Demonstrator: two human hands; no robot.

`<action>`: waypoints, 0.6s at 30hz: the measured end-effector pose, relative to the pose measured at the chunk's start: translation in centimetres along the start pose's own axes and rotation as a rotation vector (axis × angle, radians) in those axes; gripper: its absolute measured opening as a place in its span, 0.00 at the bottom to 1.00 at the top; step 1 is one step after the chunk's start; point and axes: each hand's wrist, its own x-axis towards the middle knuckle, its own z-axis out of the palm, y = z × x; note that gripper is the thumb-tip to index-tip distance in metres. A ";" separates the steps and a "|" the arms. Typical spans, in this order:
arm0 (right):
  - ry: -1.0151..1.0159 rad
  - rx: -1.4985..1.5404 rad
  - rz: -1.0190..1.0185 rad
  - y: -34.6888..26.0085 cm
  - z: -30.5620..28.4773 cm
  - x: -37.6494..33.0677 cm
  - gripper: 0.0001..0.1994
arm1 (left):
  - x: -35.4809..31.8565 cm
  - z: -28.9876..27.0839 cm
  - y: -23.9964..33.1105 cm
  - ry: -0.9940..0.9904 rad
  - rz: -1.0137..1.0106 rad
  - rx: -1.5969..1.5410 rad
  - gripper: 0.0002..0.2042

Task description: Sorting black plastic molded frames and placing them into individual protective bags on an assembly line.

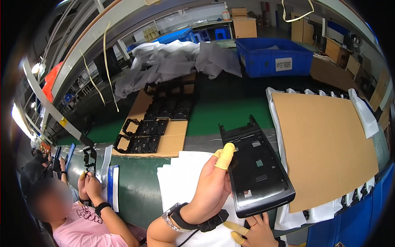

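- Casing (259, 162) is held up over the near edge of the bench (138, 193), tilted, its face toward the viewer and its rounded end lowest; its back is hidden.
- Left hand (207, 191) grips the casing's left edge, thumb pressed on the face and the other fingers mostly hidden behind.
- Right hand (260, 234) lies below the casing's lower end, fingers spread apart; the wrist is partly cut off by the lower border, and whether the fingertips touch the casing cannot be told.
- Yellow finger cots (224, 156), wrinkled and thin, cover some digits on both hands.
- Black plastic forms the casing: long and shallow, glossy at the rounded end, with small openings in the face and two prongs at the far end.
- White sheets (175, 168), smooth and flat, lie under the hands, partly covered by them.
- Cardboard (325, 144) at the right tops a stack with crumpled white wrap (364, 115) poking out; the black parts between are mostly hidden.
- Black frames (148, 138) lie in rows on a brown board (175, 140); the farther ones blur together.
- Co-worker's hands (91, 186), at the left, hold a dark frame (89, 158), its details too small to read.
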 end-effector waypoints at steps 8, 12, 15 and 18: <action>-0.007 -0.005 0.001 0.1 0.0 0.0 0.18 | 0.0 0.0 -0.3 0.021 0.010 0.008 0.13; -0.001 0.000 -0.011 -0.1 -0.2 0.2 0.18 | 0.0 0.2 -0.4 -0.001 0.020 -0.042 0.14; 0.006 0.003 -0.010 0.0 -0.2 0.3 0.19 | 0.1 0.3 -0.3 -0.003 0.066 -0.080 0.14; 0.007 -0.008 -0.003 0.0 -0.1 0.1 0.18 | 0.0 -0.7 0.3 -0.031 0.037 -0.021 0.14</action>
